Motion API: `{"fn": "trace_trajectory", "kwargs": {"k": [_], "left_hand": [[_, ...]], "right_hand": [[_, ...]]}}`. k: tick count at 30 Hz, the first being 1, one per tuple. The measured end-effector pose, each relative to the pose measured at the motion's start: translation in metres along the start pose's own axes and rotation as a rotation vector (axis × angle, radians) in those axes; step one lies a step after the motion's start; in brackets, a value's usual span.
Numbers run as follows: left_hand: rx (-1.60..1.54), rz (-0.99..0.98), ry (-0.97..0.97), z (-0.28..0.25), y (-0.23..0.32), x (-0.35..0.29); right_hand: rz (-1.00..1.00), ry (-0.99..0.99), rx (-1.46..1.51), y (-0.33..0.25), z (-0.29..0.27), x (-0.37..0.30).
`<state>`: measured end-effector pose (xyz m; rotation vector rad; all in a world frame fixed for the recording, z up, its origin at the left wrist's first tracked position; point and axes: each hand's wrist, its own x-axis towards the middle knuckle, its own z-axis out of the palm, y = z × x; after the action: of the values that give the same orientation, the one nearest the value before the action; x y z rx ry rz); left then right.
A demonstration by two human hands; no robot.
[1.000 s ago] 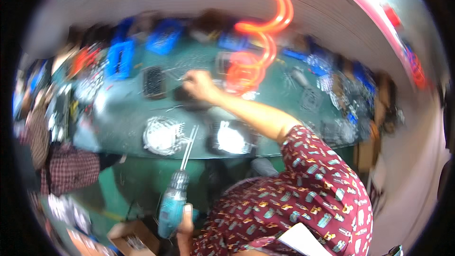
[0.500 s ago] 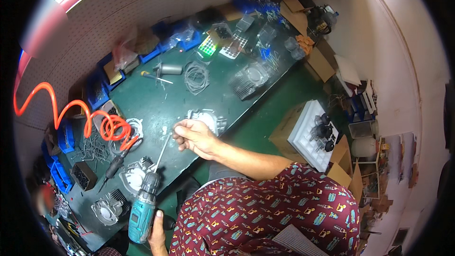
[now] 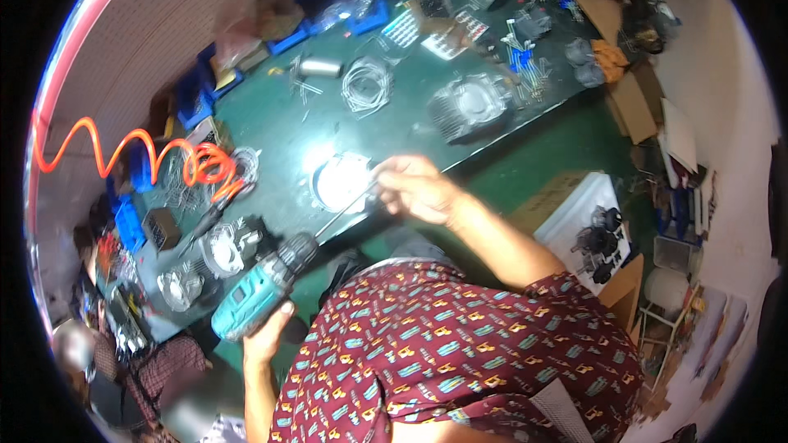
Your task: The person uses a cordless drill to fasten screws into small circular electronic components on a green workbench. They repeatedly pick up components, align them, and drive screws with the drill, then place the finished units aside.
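My left hand (image 3: 269,331) is wrapped round the handle of a teal cordless drill (image 3: 250,299) with a black chuck. A long thin driver bit (image 3: 335,219) runs from the chuck up to the right. At the bit's tip, my right hand (image 3: 417,189) has its fingers pinched together; whatever small thing they hold is hidden and blurred. Just left of those fingers, a round silver metal casting (image 3: 341,183) lies on the green bench (image 3: 283,127), washed out by glare. Another metal casting (image 3: 226,248) sits beyond the drill, next to a smaller casting (image 3: 179,289).
A finned casting (image 3: 472,105) and a coil of wire (image 3: 367,85) lie farther back. An orange coiled hose (image 3: 209,166) reaches over the left side to a dark tool (image 3: 209,220). Blue bins line the back. A white tray (image 3: 570,221) with black parts stands right. Another person is at lower left.
The view has turned, shifting the bench in the picture. The drill now leans further to the right, and its bit, with my right hand at the tip, lies over the casting's near edge.
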<state>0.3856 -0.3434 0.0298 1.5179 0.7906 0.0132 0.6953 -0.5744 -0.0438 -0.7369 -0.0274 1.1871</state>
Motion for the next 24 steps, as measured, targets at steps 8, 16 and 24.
{"fn": "trace_trajectory", "kwargs": {"k": [8,16,24], "left_hand": [[0.121,-0.072,0.123,0.004,0.010,-0.011],[0.414,0.044,-0.030,0.014,0.015,0.010],[0.517,0.150,-0.125,0.032,0.046,0.031]], "right_hand": [[-0.406,0.326,-1.028,0.001,-0.010,0.025],[-0.690,0.322,-1.286,0.049,-0.030,0.054],[-0.645,0.289,-1.105,0.064,-0.038,0.062]]}}
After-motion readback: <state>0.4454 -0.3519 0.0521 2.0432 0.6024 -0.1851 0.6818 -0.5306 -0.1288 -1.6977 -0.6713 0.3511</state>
